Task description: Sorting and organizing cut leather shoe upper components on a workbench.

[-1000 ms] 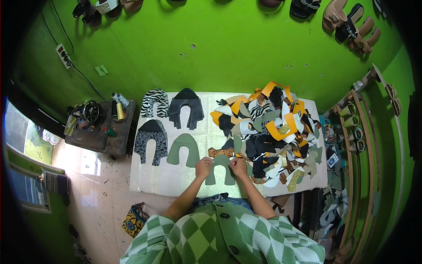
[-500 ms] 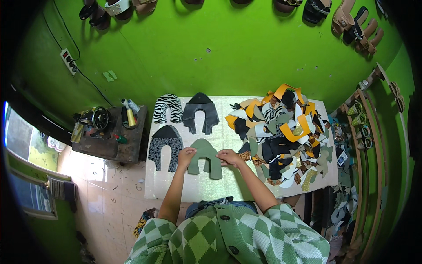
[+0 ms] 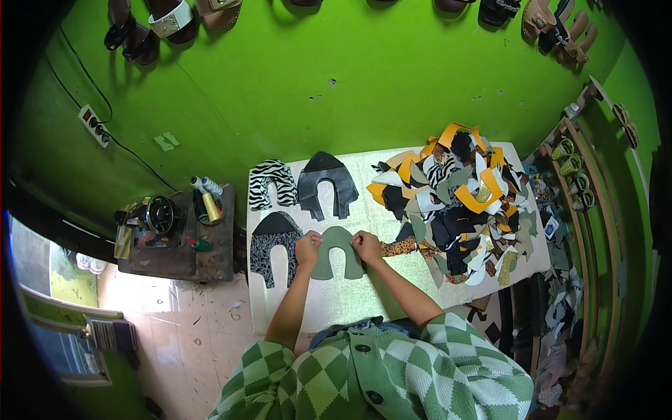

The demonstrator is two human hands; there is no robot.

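An olive-green U-shaped shoe upper piece [image 3: 337, 236] lies on the pale table, curved end away from me and legs toward me. My left hand [image 3: 308, 249] pinches its left edge. At its upper right edge my right hand [image 3: 366, 247] is closed, thumb and fingers together on the rim. Just left of my left hand lies a black-and-grey patterned upper piece [image 3: 263, 245] with a black tip. Beyond are a zebra-striped upper piece [image 3: 262, 171] and a black one [image 3: 325, 175].
A heap of cut scraps [image 3: 455, 203] covers the table's right side. To the left stands a sewing machine [image 3: 159, 213] on a worn stand with thread cones [image 3: 208, 203]. Sandals [image 3: 171, 19] hang on the green wall. A wooden rack [image 3: 581, 210] holds more footwear at the right.
The green upper piece, tilted and bent earlier, now lies flatter and straighter. My hands have shifted along its sides toward its curved end. The whole view has moved slightly.
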